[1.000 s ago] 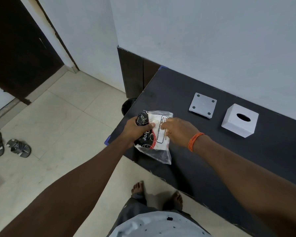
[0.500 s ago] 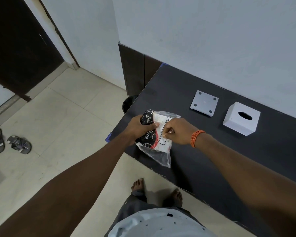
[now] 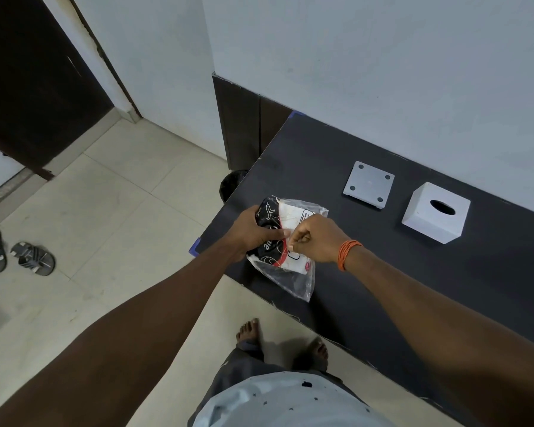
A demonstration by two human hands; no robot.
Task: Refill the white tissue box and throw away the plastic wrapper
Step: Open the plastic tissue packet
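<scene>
A tissue pack [image 3: 285, 238] in a clear plastic wrapper with black, red and white print lies at the near left corner of the black table [image 3: 383, 272]. My left hand [image 3: 255, 231] grips its left side. My right hand [image 3: 316, 238], with an orange band at the wrist, pinches the wrapper at the pack's middle. The white tissue box [image 3: 435, 212], its oval slot facing up, stands at the back right. Its grey square base plate [image 3: 369, 184] lies to the left of the box.
A dark bin [image 3: 232, 184] stands on the floor by the table's left edge, partly hidden. A pair of sandals [image 3: 16, 255] lies on the tiled floor at the far left. My bare feet [image 3: 278, 337] stand close to the table's front edge. A white wall runs behind the table.
My right hand's fingers have closed from a flat touch into a pinch on the wrapper. The pack stays in the same place, held by my left hand.
</scene>
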